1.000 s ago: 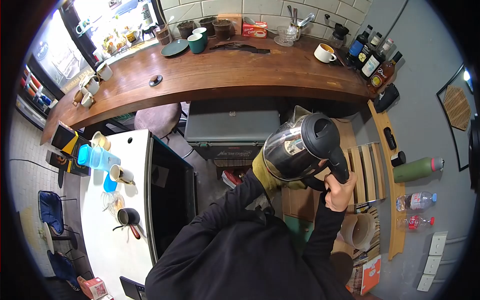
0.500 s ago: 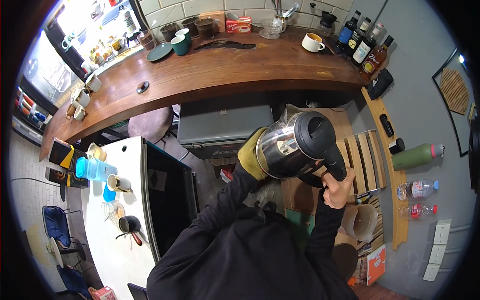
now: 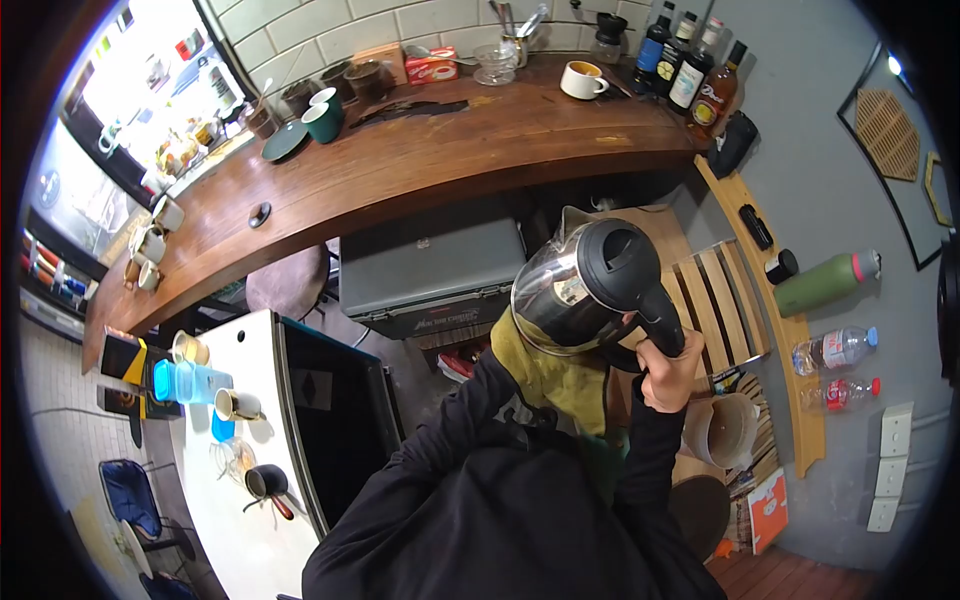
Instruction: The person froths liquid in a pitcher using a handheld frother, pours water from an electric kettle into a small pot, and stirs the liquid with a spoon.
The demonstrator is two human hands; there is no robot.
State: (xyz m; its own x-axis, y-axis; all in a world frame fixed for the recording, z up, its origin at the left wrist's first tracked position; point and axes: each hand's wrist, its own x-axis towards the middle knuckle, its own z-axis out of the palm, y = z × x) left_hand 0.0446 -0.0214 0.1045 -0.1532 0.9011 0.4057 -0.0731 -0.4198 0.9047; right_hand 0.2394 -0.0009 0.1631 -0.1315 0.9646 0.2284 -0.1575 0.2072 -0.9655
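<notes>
A shiny metal kettle (image 3: 566, 300) with a black lid is held up in front of my chest. My right hand (image 3: 668, 374) is wrapped round its black handle. A yellow-green cloth (image 3: 565, 385) lies against the kettle's left side and underside and hangs below it. My left arm reaches to this cloth, and the cloth covers the left hand, so its fingers are hidden.
Beyond the kettle runs a wooden counter (image 3: 400, 160) with a white cup (image 3: 582, 80), green cups and bottles. At left, a white table (image 3: 215, 500) bears a small dark pot (image 3: 265, 481). A slatted wooden rack (image 3: 715, 305) and wall ledge (image 3: 808, 430) are at right.
The view has turned, shifting the counter left. The kettle remains in my right hand, close to my chest. More of the cloth now hangs below the kettle.
</notes>
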